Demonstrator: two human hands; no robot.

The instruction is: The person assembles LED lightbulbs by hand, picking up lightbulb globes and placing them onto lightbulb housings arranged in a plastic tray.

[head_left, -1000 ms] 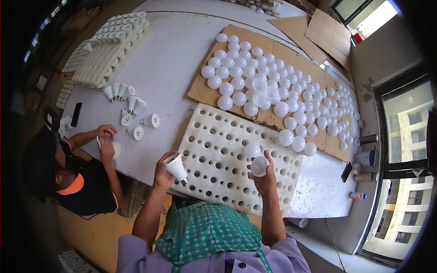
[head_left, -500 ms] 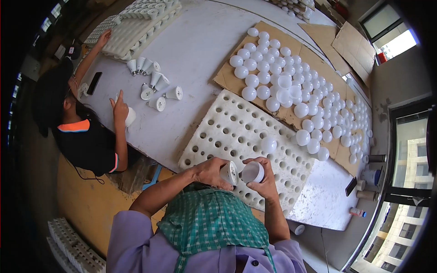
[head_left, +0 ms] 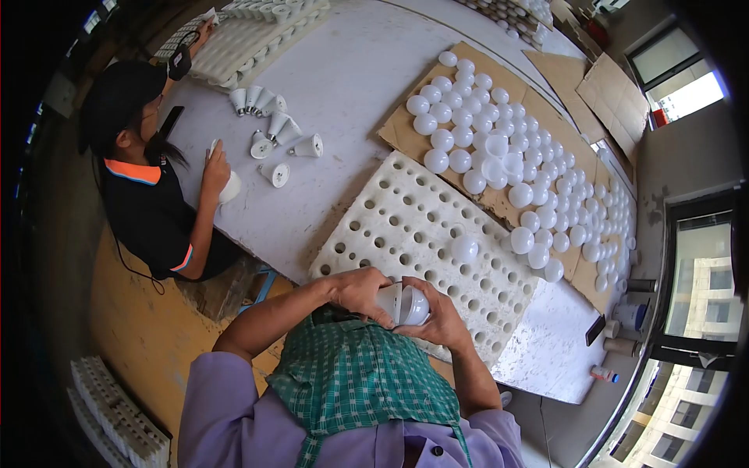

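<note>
My left hand (head_left: 363, 295) is closed around a white light bulb base (head_left: 388, 299), holding it on its side above the table edge. Pressed against the open end of the base is a white bulb cover (head_left: 414, 305), gripped by the fingers of my right hand (head_left: 441, 316). The two pieces meet end to end in front of my green checked apron. Just beyond my hands lies a white foam tray (head_left: 425, 214) full of round holes. One loose bulb cover (head_left: 463, 249) rests on that tray.
Many bulb covers (head_left: 538, 191) crowd a cardboard sheet (head_left: 402, 125) at the right. Several bulb bases (head_left: 275, 174) lie on the table (head_left: 335, 86) to the left. A co-worker (head_left: 148, 179) sits there beside a phone (head_left: 171, 123) and stacked trays (head_left: 250, 47).
My right hand has brought the bulb cover leftward onto the open end of the base. The co-worker's head has lifted, and one arm reaches farther over the stacked trays.
</note>
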